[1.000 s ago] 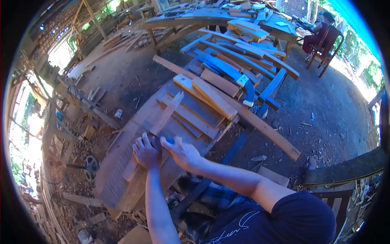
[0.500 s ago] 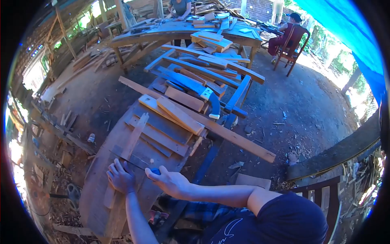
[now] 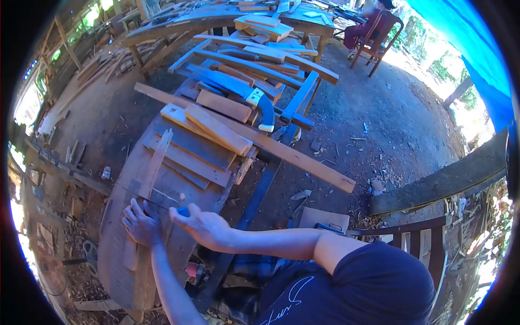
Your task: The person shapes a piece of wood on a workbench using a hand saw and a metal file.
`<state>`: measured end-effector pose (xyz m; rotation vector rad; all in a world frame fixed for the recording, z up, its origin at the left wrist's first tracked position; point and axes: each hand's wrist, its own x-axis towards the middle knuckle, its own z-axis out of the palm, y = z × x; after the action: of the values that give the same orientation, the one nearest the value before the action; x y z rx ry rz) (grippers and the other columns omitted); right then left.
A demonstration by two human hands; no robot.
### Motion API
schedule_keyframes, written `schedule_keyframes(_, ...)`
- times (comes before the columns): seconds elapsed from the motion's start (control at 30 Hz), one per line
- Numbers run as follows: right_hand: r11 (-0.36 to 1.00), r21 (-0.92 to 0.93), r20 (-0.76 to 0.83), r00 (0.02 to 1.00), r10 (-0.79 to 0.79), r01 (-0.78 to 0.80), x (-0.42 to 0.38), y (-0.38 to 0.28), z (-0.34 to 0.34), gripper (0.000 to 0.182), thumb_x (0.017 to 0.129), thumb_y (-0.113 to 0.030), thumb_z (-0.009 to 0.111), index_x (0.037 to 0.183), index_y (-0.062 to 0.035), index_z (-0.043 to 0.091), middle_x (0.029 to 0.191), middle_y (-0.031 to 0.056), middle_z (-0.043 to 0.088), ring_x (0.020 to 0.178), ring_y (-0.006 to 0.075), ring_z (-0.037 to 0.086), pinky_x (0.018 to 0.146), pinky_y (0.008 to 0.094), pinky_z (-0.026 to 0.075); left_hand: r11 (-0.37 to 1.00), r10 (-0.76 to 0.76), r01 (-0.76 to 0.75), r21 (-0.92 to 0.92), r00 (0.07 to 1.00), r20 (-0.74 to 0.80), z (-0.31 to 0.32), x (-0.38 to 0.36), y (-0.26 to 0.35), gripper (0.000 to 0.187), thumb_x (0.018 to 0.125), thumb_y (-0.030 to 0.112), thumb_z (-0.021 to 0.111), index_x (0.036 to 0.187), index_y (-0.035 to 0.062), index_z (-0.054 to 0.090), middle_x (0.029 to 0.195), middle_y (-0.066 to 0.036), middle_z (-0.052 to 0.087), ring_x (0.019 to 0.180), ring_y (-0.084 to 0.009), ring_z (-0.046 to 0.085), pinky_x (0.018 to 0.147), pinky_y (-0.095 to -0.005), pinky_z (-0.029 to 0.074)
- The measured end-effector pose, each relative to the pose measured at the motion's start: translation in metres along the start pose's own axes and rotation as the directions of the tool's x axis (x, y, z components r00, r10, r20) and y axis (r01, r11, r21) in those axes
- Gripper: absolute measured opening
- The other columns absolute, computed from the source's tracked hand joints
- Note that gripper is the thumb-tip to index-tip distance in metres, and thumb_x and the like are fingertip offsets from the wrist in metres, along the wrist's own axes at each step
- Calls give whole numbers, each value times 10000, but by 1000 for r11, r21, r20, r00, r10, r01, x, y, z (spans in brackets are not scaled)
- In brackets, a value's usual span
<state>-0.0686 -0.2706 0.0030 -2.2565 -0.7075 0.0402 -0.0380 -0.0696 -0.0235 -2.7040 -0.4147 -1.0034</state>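
A long wooden strip lies lengthwise on the wooden bench, its nearer part hidden under my left hand. That hand is over the strip, thumb and fingers around its edges, pressing it down. My right hand is closed on a blue-handled handsaw. The saw's thin dark blade reaches left across the strip, just beyond my left fingertips. Its cutting edge is too fine to make out. Flat boards lie on the bench beyond the strip.
A second saw with a curved blue-and-yellow handle rests on stacked wood. A long plank sticks out to the right past the bench. A dark wooden frame stands behind. Further back are a table with wood and a seated person.
The whole view has shifted, so the bench and wood appear further left and higher. My right hand and the saw have shifted slightly relative to my left hand, which stays on the strip.
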Motion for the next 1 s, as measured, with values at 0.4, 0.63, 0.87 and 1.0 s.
schedule_keyframes(0.4, 1000, -10, -6, 1000, -10, 10, 1, -1, -3, 391, 934, -129, 456, 1309, -192, 361, 1029, 270, 510, 673, 412, 630, 579, 451, 535, 1000, -6, 6, 10, 1000, 15, 4, -1, -3, 394, 952, 409, 468, 1155, 92, 586, 1011, -92, 577, 872, -297, 551, 761, -406, 469)
schedule_keyframes(0.63, 984, -86, -214, 962, -169, 154, 54, 2, 40, 377, 953, -161, 452, 1315, -212, 364, 1018, 245, 518, 607, 415, 606, 532, 453, 529, 999, 19, -18, 27, 1000, -20, 4, -2, -3, 391, 942, 414, 482, 1155, 104, 589, 998, -80, 571, 869, -282, 551, 745, -403, 471)
schedule_keyframes(0.87, 997, -68, 80, 996, 31, -26, 7, -3, 6, 403, 924, -152, 501, 1307, -205, 386, 964, 244, 527, 627, 426, 606, 579, 492, 522, 999, -8, 8, 32, 1000, 8, 0, 1, 2, 356, 941, 412, 477, 1114, 122, 588, 989, -83, 576, 887, -294, 555, 737, -417, 473)
schedule_keyframes(1.0, 995, -63, -91, 992, -85, 80, 56, -15, 16, 380, 883, -110, 504, 1249, -181, 430, 911, 248, 552, 739, 435, 616, 587, 500, 519, 996, 81, -80, 25, 996, -30, 5, 1, -2, 338, 931, 412, 490, 1110, 143, 591, 992, -82, 595, 898, -288, 562, 739, -418, 472)
